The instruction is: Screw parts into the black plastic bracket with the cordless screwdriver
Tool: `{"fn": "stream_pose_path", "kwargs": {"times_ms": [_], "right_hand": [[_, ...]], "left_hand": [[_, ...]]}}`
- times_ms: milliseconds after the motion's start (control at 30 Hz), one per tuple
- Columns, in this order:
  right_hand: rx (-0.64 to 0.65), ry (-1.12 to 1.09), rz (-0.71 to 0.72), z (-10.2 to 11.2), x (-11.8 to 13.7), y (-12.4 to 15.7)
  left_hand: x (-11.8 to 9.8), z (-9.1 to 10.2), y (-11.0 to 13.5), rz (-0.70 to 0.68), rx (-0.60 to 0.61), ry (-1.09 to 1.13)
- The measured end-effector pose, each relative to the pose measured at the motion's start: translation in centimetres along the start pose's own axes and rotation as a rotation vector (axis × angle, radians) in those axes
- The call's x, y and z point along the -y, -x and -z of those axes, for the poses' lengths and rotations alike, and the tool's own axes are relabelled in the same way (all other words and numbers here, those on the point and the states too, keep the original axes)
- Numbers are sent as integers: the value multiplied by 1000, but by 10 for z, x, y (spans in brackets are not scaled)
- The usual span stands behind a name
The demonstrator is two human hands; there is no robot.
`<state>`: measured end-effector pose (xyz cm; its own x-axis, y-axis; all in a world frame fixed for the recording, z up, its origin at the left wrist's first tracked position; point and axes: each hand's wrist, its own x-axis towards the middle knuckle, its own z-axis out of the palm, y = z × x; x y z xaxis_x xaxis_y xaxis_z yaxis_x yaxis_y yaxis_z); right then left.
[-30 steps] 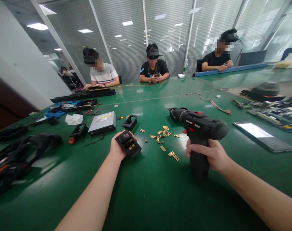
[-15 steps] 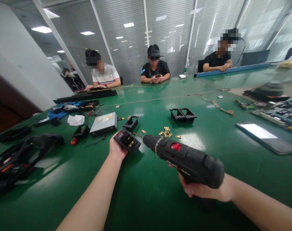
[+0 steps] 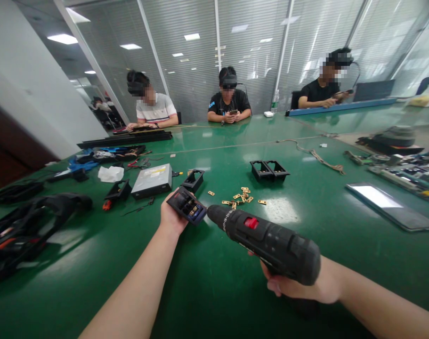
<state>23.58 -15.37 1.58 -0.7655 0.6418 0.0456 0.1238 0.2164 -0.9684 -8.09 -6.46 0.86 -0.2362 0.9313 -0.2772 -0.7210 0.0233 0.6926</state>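
My left hand (image 3: 172, 220) is wrapped round a black plastic housing (image 3: 181, 201), tilted so its open side shows brass contacts inside. A bluish gleam falls on the housing's near right corner. In my right hand (image 3: 299, 286) is a black cordless drill (image 3: 267, 240) with a red switch on top, pointing left. Its nose ends right beside the housing's right edge; whether the bit touches it I cannot tell. Just beyond lie loose small brass plates (image 3: 245, 197). Behind the held housing stands another black housing (image 3: 193, 181), and two more joined black housings (image 3: 269, 170) sit farther right.
A silver disc drive (image 3: 152, 181), white tissue (image 3: 110, 174) and another black housing (image 3: 118, 190) lie left. A black strapped object (image 3: 48, 221) is near left. On the right are a phone-like slab (image 3: 391, 205), circuit boards (image 3: 412, 172) and a cord (image 3: 316, 154). Three people sit opposite.
The drill has shifted slightly left and down, its nose closer to the housing; the bit seen earlier is now hidden. The bluish gleam has appeared. The right-hand co-worker's hands have moved apart.
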Motion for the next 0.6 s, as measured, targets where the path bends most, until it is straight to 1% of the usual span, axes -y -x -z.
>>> {"fn": "stream_pose_path", "kwargs": {"times_ms": [133,200,433,600], "right_hand": [[41,15,-11,-2,7,-3],[42,13,-21,-3,12,-6],[15,30,-38,-4,28,-11],[38,7,-65,-4,33,-11]], "left_hand": [[0,-3,2,5,-21,10],[0,-3,2,14,-20,7],[2,0,2,10,39,0],[3,1,1,20,40,12]]}}
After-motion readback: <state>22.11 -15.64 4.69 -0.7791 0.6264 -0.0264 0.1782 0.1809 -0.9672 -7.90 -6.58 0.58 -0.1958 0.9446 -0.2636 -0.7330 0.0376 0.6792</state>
